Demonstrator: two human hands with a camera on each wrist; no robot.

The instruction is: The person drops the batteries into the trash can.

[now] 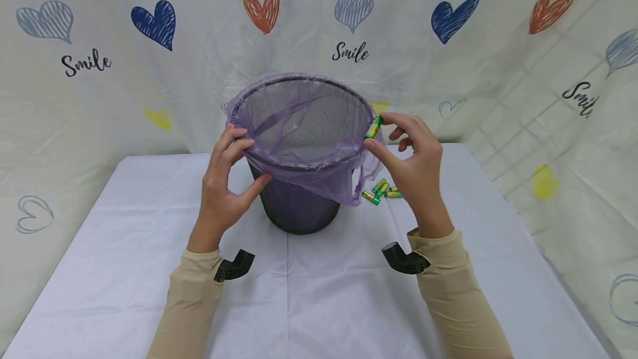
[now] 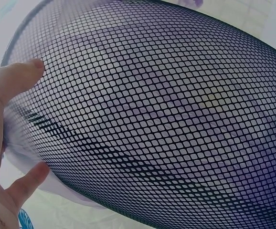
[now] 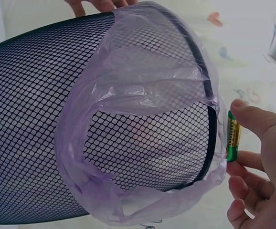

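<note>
A black mesh wastebasket (image 1: 299, 212) stands tilted on the table, lined with a thin purple plastic bag (image 1: 319, 179) folded over its rim. My left hand (image 1: 224, 181) grips the basket's left rim, fingers over the edge and thumb on the outside. Between thumb and forefinger, my right hand (image 1: 413, 154) pinches a green and yellow battery (image 1: 373, 127) by its two ends, right at the basket's right rim. In the right wrist view the battery (image 3: 233, 136) appears close beside the bag's edge, and a loop of the bag (image 3: 71, 143) hangs outside the mesh.
Several more green and yellow batteries (image 1: 370, 198) lie on the white tablecloth (image 1: 319, 303) to the right of the basket. Behind the table hangs a pale curtain (image 1: 209, 71) printed with hearts and words. A black wrist mount (image 1: 235, 266) juts inward from the left sleeve.
</note>
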